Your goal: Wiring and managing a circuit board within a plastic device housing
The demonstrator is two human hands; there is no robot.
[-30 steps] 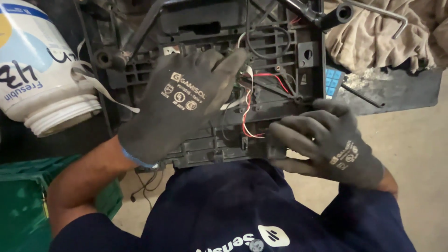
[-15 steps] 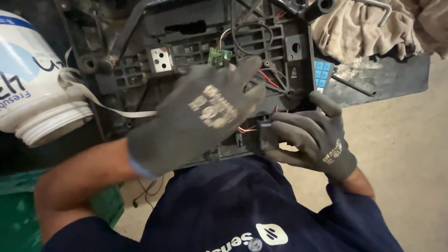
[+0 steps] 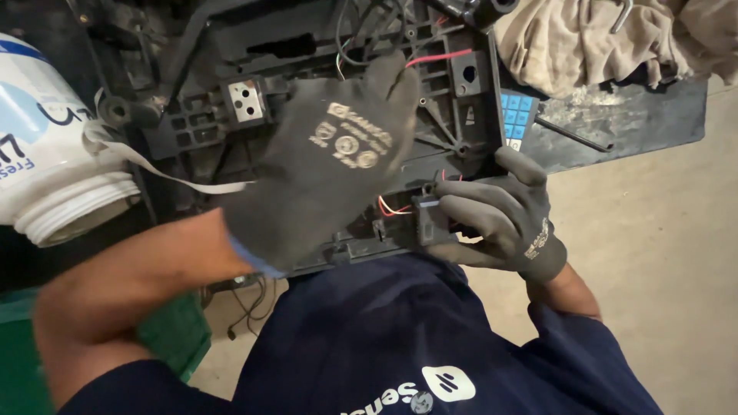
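Observation:
A black plastic chassis [image 3: 453, 115] with ribs, screw posts and red and black wires [image 3: 388, 207] rests against my lap. My left hand [image 3: 330, 165], in a dark grey glove, is spread flat over the middle of the chassis with its fingers apart. My right hand [image 3: 492, 219], also gloved, grips the chassis's lower right edge, thumb on top next to a small black block. A silver metal plate with two holes [image 3: 246, 100] sits on the chassis at upper left.
A white plastic jar [image 3: 54, 154] lies on its side at the left, a pale flat ribbon [image 3: 154, 173] trailing beside it. A green crate [image 3: 173, 338] is at lower left. Beige cloth [image 3: 607, 38] and a black panel [image 3: 638, 115] lie at upper right on the concrete floor.
My left hand has lifted and moved up and right across the chassis, fingers spreading. My right hand keeps its grip on the lower right edge, and the view has shifted left.

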